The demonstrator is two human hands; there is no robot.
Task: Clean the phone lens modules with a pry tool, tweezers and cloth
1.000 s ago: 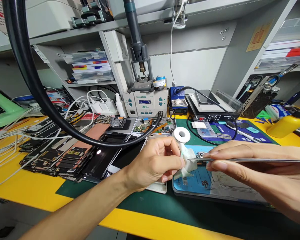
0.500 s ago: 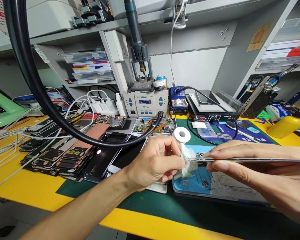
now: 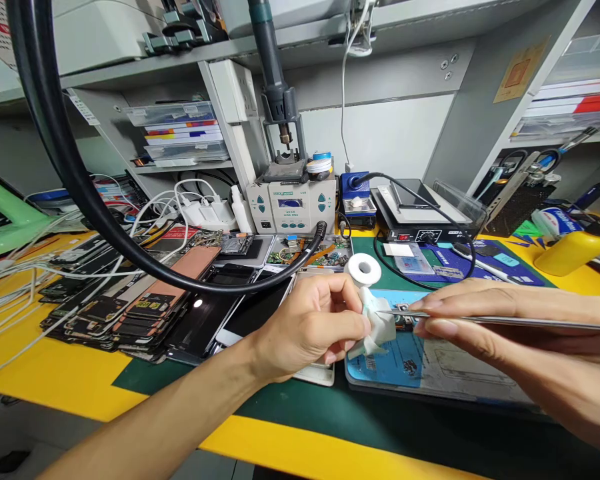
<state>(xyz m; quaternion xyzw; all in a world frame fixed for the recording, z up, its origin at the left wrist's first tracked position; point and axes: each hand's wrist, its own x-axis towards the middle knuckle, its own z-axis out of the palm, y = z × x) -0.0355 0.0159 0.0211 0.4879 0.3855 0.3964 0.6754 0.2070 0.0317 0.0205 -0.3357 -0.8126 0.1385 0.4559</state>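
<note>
My left hand is closed, pinching a crumpled white wipe between thumb and fingers above the left end of a blue phone that lies on the green mat. My right hand grips thin metal tweezers, and their tip touches the wipe. A small dark part of the phone shows just behind the tweezers' tip.
A white tape roll sits just behind the wipe. Stacks of phone screens and boards cover the left of the yellow bench. A hot-air station, a heating plate, a thick black hose and a yellow bottle stand around.
The tweezers and my right hand have risen slightly, so the tip now meets the wipe a little higher. My left hand has stayed put.
</note>
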